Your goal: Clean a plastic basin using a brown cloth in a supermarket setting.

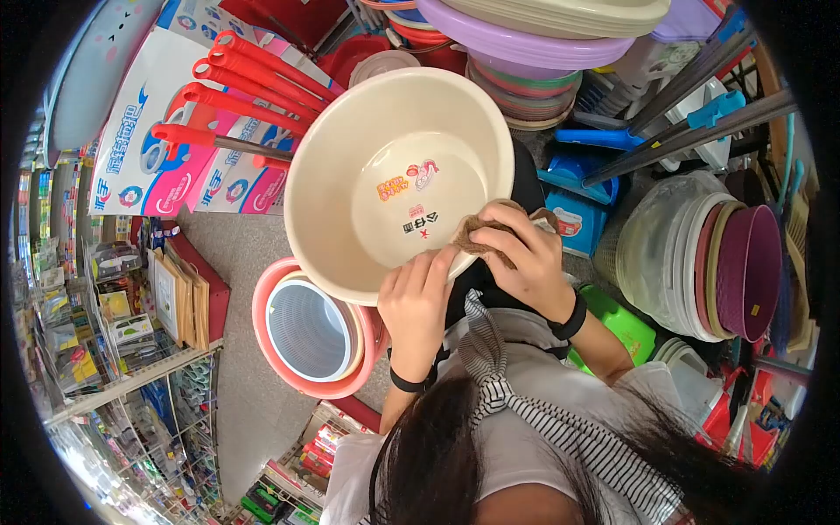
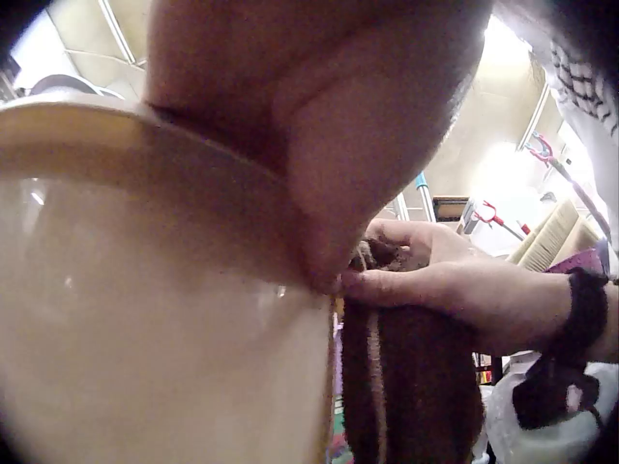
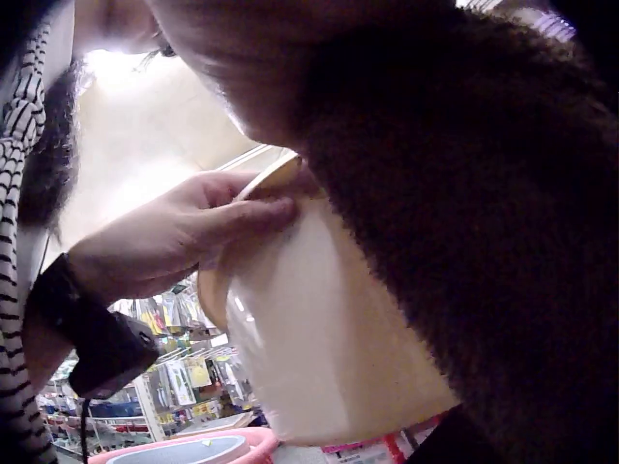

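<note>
A cream plastic basin (image 1: 332, 184) with printed pictures and lettering inside is tilted up in front of the person in the head view. The left hand (image 1: 418, 302) grips its near rim, fingers over the edge and thumb on the outer side, as the right wrist view shows. A brown cloth (image 1: 477, 238) lies over the rim on the right. The right hand (image 1: 525, 262) holds this cloth, pinching it at the rim in the left wrist view. Close up in the right wrist view, the dark fuzzy cloth (image 3: 464, 193) covers part of the basin's outside.
Below the basin a pink tub (image 1: 262, 302) holds a light blue basket (image 1: 302, 328). Red-handled mops and boxes (image 1: 131, 166) stand at the left. Stacked purple basins (image 1: 525, 48) rise behind; nested bins (image 1: 752, 271) and blue dustpans (image 1: 586, 179) are on the right.
</note>
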Available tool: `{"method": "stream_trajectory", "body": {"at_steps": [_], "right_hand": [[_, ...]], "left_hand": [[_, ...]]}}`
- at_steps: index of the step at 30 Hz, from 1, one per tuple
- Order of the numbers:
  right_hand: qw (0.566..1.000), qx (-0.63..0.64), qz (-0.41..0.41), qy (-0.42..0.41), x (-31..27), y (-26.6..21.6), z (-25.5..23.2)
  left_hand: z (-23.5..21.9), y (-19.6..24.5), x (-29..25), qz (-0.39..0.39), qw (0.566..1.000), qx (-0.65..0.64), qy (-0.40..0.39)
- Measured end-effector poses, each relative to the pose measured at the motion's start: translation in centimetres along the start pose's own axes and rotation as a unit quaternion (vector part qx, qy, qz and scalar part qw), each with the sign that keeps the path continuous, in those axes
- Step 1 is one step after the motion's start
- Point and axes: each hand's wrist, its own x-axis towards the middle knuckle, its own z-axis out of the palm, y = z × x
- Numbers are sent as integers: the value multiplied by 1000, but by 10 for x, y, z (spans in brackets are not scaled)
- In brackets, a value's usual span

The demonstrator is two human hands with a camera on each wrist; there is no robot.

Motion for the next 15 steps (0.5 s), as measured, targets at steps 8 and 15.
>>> {"method": "stream_trajectory", "body": {"at_steps": [8,15], "right_hand": [[997,10,49,-65,-7,5,-21],[996,4,69,-48,4,20,-23]], "left_hand": [[0,-15,-2,62,997,-26,-27],[-11,-23,-2,70,995,-60,-31]]}}
